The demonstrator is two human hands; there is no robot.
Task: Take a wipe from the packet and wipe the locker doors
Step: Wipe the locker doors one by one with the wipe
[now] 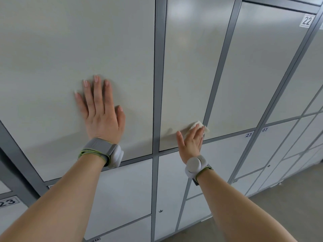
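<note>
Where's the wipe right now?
Head view, right of centre: the wipe is pressed under the right hand against the middle door, at its lower right corner beside the grey frame post.

I stand in a locker room: a long bank of flat pale grey locker doors (244, 75) set in darker grey metal frames (158, 84) fills my view. Their small white number labels (306, 20) read 22, 23 and 03, some lower doors carry small round silver locks (160, 210), and a plain grey floor (297, 198) runs alongside.
</note>
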